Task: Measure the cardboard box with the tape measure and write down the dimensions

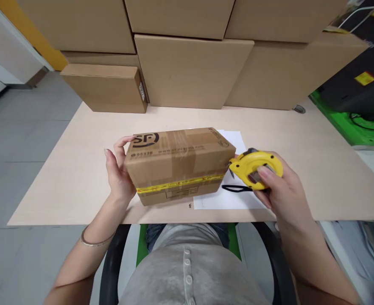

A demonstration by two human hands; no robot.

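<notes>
My left hand [120, 173] holds the left end of a brown cardboard box [155, 171], its thumb and fingers against that side. The box carries black "SF" print and clear tape over its middle. Along the front face runs a yellow strip [180, 183] with red marks; I cannot tell whether it belongs to the box or is a tape blade. In my right hand [282, 190] is a yellow tape measure [246, 165], gripped with the thumb on its side. Its mouth is at the box's right end. A black wrist cord [236, 188] hangs from it.
White paper [234, 201] lies on the wooden table [62, 182], partly under the box. Large cardboard boxes [190, 72] stand stacked along the back, with a smaller flat carton [110, 93] at left. A dark case [349, 84] and green surface are at right.
</notes>
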